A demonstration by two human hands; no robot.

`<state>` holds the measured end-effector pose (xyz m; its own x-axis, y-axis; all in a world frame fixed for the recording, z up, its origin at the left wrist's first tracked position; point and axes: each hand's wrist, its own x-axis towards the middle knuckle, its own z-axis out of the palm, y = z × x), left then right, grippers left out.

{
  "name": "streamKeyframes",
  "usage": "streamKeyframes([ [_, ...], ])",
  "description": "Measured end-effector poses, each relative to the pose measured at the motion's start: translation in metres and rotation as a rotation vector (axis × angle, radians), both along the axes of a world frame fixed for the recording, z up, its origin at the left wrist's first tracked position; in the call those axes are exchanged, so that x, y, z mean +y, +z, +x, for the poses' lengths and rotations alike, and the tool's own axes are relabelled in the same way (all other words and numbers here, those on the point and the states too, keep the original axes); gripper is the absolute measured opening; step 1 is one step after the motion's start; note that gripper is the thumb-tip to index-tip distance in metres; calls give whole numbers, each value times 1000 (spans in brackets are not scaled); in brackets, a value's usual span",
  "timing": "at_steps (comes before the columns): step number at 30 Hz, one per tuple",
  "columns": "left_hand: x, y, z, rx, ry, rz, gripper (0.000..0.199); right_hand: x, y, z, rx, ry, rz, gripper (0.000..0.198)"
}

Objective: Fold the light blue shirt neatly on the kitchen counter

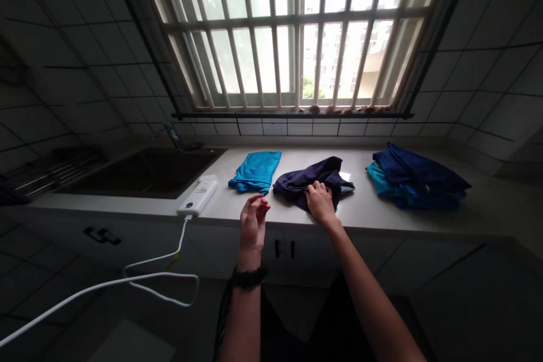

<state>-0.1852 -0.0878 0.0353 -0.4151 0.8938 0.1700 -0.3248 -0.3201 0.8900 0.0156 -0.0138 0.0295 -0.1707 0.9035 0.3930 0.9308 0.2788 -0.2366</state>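
Observation:
A crumpled dark navy piece of clothing (309, 176) lies in the middle of the white counter. My right hand (321, 201) is closed on its near side, the fingertips partly buried in the fabric. A greyish-blue bit of cloth (348, 188) shows at its right end. Raised at the counter's front edge, my left hand (253, 218) has its fingers loosely bent and holds nothing. It wears a black band at the wrist. Just beyond it lies a folded bright blue garment (257, 171), apart from the hand.
On the right sits a pile of dark blue and bright blue clothes (418, 178). A white power bank (198, 195), with a white cable (156, 275) trailing down, rests beside the dark sink (139, 172). A barred window (292, 39) is behind the counter (229, 212).

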Motion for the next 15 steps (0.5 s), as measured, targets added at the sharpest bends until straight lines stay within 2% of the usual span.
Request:
streamKeyframes([
  [3, -37, -16, 21, 29, -2, -55, 29, -2, 0, 1, 40, 5, -7, 32],
  [8, -65, -35, 52, 536, -134, -151, 22, -5, 6, 3, 192, -1, -37, 36],
  [11, -68, -37, 49, 688, -135, -151, 23, -6, 17, 7, 527, -16, -127, 34],
  [13, -66, -39, 41, 664, -163, -157, 25, -11, 28, 10, 855, 31, -198, 33],
  [15, -61, -44, 33, 582, -159, -160, 34, -20, 40, 11, 1172, 143, -250, 33],
])
